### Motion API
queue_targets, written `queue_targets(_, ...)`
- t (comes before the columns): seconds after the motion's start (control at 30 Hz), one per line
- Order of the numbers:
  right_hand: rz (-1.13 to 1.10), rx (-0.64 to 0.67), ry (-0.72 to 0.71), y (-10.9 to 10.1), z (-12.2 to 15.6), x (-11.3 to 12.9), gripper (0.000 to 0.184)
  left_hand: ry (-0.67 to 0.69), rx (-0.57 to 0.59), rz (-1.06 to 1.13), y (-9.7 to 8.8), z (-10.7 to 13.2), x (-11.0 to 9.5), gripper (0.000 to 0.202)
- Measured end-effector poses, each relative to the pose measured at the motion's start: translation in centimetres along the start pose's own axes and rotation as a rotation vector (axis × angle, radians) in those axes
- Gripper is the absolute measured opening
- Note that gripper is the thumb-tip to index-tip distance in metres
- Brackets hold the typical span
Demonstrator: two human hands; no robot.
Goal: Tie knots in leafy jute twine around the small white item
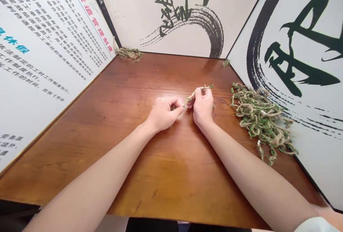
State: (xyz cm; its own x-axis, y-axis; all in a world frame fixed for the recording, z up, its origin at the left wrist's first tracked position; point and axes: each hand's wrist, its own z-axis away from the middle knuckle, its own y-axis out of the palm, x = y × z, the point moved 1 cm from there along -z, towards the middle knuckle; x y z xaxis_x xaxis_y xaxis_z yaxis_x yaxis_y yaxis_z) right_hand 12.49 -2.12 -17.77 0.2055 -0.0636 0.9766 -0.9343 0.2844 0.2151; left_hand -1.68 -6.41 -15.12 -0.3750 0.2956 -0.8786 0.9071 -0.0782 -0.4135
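Head view: left hand (163, 112) and right hand (203, 105) fingers both pinched on one leafy twine strand (206, 87), held just above tabletop (160, 175), likely for steadiness; twine pile (261, 121) near my right, within reach.

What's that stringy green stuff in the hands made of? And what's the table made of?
The strand pinched between the left hand and right hand looks like rough tan twine, maybe jute, with small green leaves, possibly fake. The pile beside it looks the same. The table seems to be varnished wood: grain lines and a shine show.
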Motion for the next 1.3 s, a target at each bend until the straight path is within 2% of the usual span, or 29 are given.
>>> queue_targets(0.63,-0.016,-0.026,0.042,0.0,-0.1,0.1,0.014,-0.006,0.015,-0.019,-0.4,0.0,-0.1,0.025)
queue_targets(0.7,-0.008,-0.004,0.054,0.1,-0.1,0.1,0.012,-0.005,-0.014,-0.105,-0.7,-0.2,0.1,0.025)
queue_targets(0.87,-0.011,0.078,0.009,0.3,0.0,0.1,0.013,-0.083,-0.242,-0.568,-1.4,-0.6,1.5,0.009)
queue_targets(0.97,-0.003,0.124,-0.011,0.2,0.2,0.0,0.016,0.018,-0.252,-0.683,-0.9,-0.5,1.9,0.043)
queue_targets(1.03,0.002,0.159,-0.017,0.2,0.3,-0.1,0.018,0.129,-0.208,-0.628,-0.3,-0.3,1.9,0.055)
queue_targets(1.1,0.004,0.205,-0.033,0.1,0.4,-0.3,0.021,0.189,-0.151,-0.516,0.2,-0.2,1.8,0.052)
queue_targets(1.2,0.002,0.265,-0.063,0.1,0.4,-0.4,0.025,0.159,-0.071,-0.331,0.6,-0.2,1.9,0.04)
queue_targets(1.3,0.022,0.276,-0.069,0.2,0.5,-0.3,0.026,0.136,-0.118,-0.269,0.4,-0.4,1.9,0.026)
